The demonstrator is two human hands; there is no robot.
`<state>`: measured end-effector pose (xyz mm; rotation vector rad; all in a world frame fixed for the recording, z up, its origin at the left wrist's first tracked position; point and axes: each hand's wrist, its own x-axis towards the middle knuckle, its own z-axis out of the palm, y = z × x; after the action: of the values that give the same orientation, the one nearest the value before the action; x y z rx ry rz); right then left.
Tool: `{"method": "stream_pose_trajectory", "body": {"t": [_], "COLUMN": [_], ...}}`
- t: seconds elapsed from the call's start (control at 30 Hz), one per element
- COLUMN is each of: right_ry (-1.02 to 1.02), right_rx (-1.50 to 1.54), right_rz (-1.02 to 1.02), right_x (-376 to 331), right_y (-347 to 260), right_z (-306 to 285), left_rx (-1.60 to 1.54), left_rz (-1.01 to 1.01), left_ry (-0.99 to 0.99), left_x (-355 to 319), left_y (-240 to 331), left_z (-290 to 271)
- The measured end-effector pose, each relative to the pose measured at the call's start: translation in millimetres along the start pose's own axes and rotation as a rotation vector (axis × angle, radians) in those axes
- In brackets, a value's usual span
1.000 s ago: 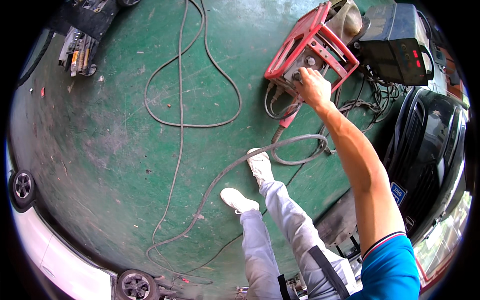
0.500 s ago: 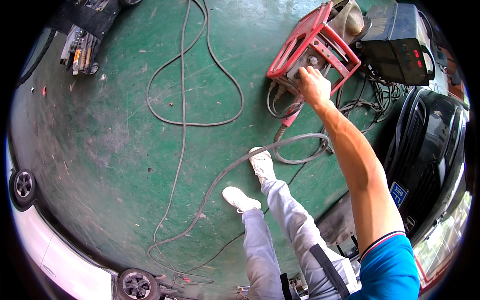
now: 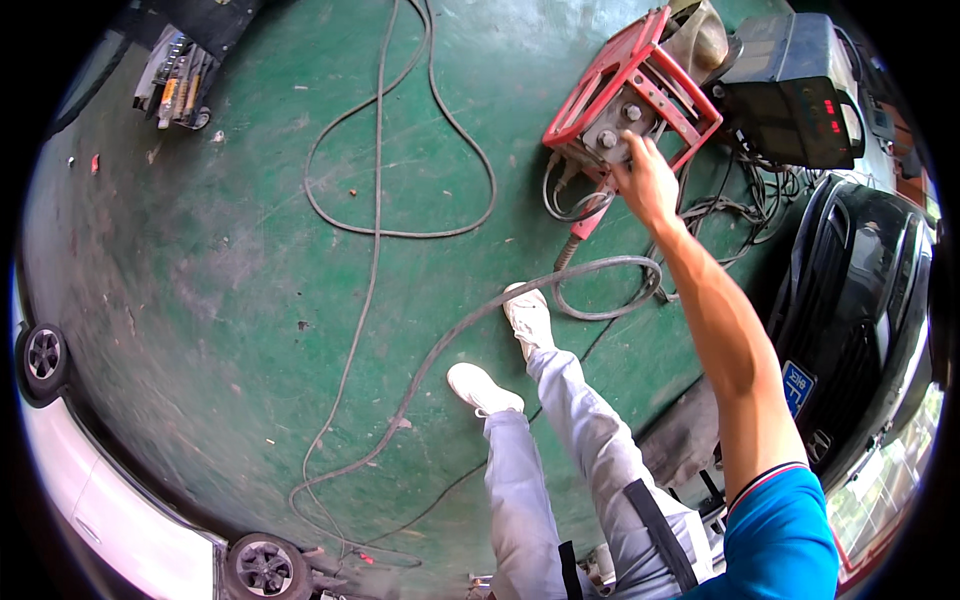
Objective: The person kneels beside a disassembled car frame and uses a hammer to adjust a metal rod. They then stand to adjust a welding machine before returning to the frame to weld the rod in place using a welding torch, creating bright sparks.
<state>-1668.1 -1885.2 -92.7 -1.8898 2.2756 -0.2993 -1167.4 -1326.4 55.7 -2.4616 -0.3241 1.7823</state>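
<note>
1. I see the right hand (image 3: 648, 182) stretched out at about 1 o'clock, arm fully extended from the lower right edge.
2. Its fingers (image 3: 628, 150) rest on the grey top panel of a red-framed welding machine (image 3: 620, 95); whether they pinch a knob or just touch, I cannot tell.
3. The left hand is out of view.
4. The machine stands on the green floor (image 3: 250, 250) at 1 o'clock, with a black power unit (image 3: 795, 85) just beside it, further toward 2 o'clock.
5. A red-handled torch (image 3: 590, 215) hangs just below the machine, touching a coiled grey hose (image 3: 600, 290).
6. Thin cables (image 3: 400, 150) loop across the floor at 12 o'clock.
7. A black car front (image 3: 860, 300) sits at 3 o'clock; a tool cart (image 3: 175, 80) at 11 o'clock.
8. My white shoes (image 3: 525, 315) stand near centre.
</note>
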Motion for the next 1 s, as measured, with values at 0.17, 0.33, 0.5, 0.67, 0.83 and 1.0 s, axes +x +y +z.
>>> {"method": "stream_pose_trajectory", "body": {"t": [0.17,0.33,0.5,0.67,0.83,1.0], "right_ry": [-0.363,-0.832,-0.991,-0.928,-1.001,-0.986], "right_rx": [0.08,-0.006,-0.135,0.529,0.387,0.27], "right_rz": [0.125,0.481,0.419,0.689,0.271,0.109], "right_x": [-162.1,-377.9,-498.3,-527.1,-518.7,-534.8], "right_y": [58.5,79.1,79.6,44.2,6.3,-68.1], "right_z": [-42.1,-125.5,-194.4,-226.8,-225.9,-217.5], "left_rx": [-0.037,-0.134,-0.42,-0.534,-0.789,-0.878], "left_rz": [0.056,0.058,0.099,0.036,-0.031,0.013], "left_ry": [-0.043,-0.083,-0.177,-0.026,-0.178,-0.345], "left_x": [4.4,4.3,-60.0,-31.3,-41.2,-60.8], "left_y": [-22.9,-121.4,-228.8,-385.2,-572.1,-693.0], "left_z": [-8.0,-28.1,-43.7,-56.3,55.4,138.7]}}
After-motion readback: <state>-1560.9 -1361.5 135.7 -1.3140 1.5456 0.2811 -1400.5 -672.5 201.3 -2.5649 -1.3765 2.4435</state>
